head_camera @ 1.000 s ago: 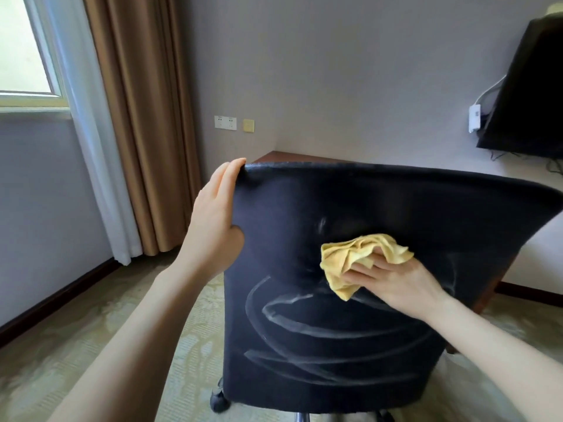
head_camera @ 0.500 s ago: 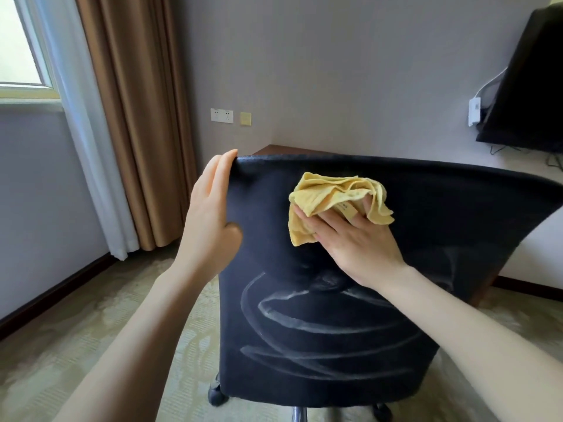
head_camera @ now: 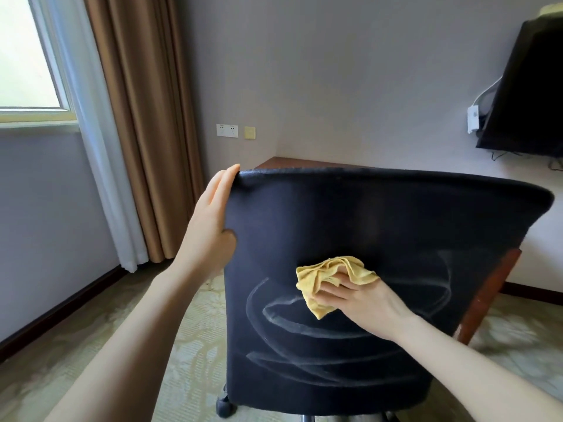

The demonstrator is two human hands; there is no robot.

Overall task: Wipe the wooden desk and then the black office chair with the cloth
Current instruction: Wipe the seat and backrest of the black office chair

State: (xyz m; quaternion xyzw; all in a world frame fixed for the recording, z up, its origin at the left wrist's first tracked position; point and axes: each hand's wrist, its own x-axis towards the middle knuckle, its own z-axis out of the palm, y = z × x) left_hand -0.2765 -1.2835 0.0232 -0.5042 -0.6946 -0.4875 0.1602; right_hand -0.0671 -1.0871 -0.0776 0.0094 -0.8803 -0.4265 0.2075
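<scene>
1. black fabric-backed office chair (head_camera: 380, 214) seen from behind, with its backrest facing the camera. dark wooden desk (head_camera: 292, 162) stands just beyond it, against the wall.
2. left hand (head_camera: 210, 229) is at the backrest's upper left edge. its fingers (head_camera: 227, 181) are straight and pressed together along the rim, and the thumb sits on the rear face, so the edge is pinched between them.
3. right hand (head_camera: 365, 303) presses a crumpled yellow cloth (head_camera: 332, 275) against the middle of the backrest. its fingers (head_camera: 335, 289) are fairly straight and slightly spread on top of the cloth. the thumb is hidden.
4. pale curved streaks (head_camera: 274, 315) cross the lower half of the backrest. judgement: this is the chair stage, with the rear face partly covered. seat and front are not visible.
5. risks:
   - the chair stands on a caster (head_camera: 225, 406). a hard push with a weak left-hand hold could roll or swivel it into the desk.
   - the cloth is bunched, so little of it touches the fabric and patches may be missed.
   - the streaks may be residue being smeared about. refolding to a fresh face might help.
   - the cloth could slip from under flat fingers.
</scene>
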